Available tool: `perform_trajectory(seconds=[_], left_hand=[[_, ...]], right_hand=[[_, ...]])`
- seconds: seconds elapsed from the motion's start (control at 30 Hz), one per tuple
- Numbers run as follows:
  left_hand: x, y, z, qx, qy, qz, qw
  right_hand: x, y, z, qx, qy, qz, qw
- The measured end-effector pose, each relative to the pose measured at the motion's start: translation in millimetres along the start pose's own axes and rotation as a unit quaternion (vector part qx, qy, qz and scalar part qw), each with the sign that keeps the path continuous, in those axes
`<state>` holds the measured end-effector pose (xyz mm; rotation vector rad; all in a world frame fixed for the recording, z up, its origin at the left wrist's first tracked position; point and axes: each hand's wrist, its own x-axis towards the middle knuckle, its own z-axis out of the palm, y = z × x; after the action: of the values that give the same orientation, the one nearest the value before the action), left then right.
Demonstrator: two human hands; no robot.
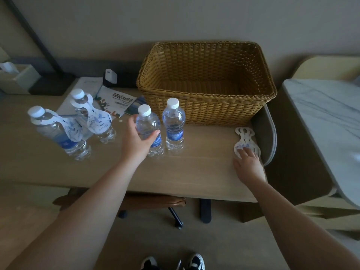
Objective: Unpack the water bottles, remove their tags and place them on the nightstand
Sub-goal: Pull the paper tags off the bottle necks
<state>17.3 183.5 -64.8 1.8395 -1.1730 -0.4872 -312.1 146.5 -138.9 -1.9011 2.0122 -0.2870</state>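
golden woven basket (206, 106), white-capped clear bottles (173, 123) with blue labels.

Looks like a hotel guest room: a wooden desk (194, 172) against a plain wall, printed guest brochures (116, 102) fanned out on it, a tissue box (17, 78) at the far left, a wicker basket (206, 106) and small complimentary-style water bottles (173, 123), with a marble-topped table (321, 117) just beside the desk.

Four water bottles (173, 123), two tagged; one wicker basket (206, 82); perhaps two loose tags (245, 142), stacked.
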Motion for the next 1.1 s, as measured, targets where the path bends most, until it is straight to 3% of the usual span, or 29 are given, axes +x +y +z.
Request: perform_trajectory(seconds=[0.13, 0.3, 0.5, 0.63, 0.83, 1.0, 1.1], left_hand=[[-4.3, -2.0, -1.5, 0.002, -0.030, -0.027, 0.999], [-19.6, -20.8, -15.6, 0.040, -0.033, -0.083, 0.995], [-45.5, -43.0, -60.3, 0.068, 0.031, -0.085, 0.994], [-51.2, -62.9, -99.9, 0.069, 0.114, -0.046, 0.990], [-32.0, -102.5, -160.4, 0.074, 0.182, 0.005, 0.981], [0.5, -137.5, -210.5, 0.047, 0.170, -0.004, 0.984], [25.0, -145.7, -227.3, -0.003, 0.116, -0.012, 0.993]], right_hand=[[-12.3, -32.7, 4.2, 0.058, 0.038, -0.077, 0.995], [-35.3, -88.1, 19.6, 0.119, 0.009, -0.177, 0.977], [-63.9, -157.9, 42.8, 0.133, -0.042, -0.266, 0.954], [-77.3, -204.3, 51.9, 0.129, -0.049, -0.314, 0.939], [-92.4, -281.7, 71.2, 0.118, -0.033, -0.340, 0.932], [-103.1, -355.7, 89.6, 0.133, -0.016, -0.317, 0.939], [-104.7, -391.2, 95.3, 0.150, -0.005, -0.298, 0.943]])
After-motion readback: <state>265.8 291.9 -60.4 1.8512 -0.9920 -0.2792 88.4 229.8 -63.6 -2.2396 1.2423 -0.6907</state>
